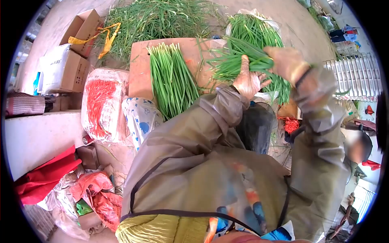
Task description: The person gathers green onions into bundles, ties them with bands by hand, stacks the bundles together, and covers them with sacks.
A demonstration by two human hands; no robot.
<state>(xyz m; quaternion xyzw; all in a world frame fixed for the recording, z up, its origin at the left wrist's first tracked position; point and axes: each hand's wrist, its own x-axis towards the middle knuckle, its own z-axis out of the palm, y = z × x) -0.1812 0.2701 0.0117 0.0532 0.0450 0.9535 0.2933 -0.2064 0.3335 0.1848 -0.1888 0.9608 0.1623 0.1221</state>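
Long green leafy stalks with pale ends, a bundle, lie on a reddish-brown board. To their right, my left hand rests against a loose bunch of the same greens, thumb up and fingers apart. My right hand, blurred by motion, is at the right end of that bunch, its fingers closed around the stalks. Behind both hands a larger pile of greens sits in a pale bag. Both forearms are in translucent sleeves.
A heap of loose greens lies beyond the board. Red ties rest on a wrapped package at left, near cardboard boxes. More red ties are at right. Another person is at the far right, beside white crates.
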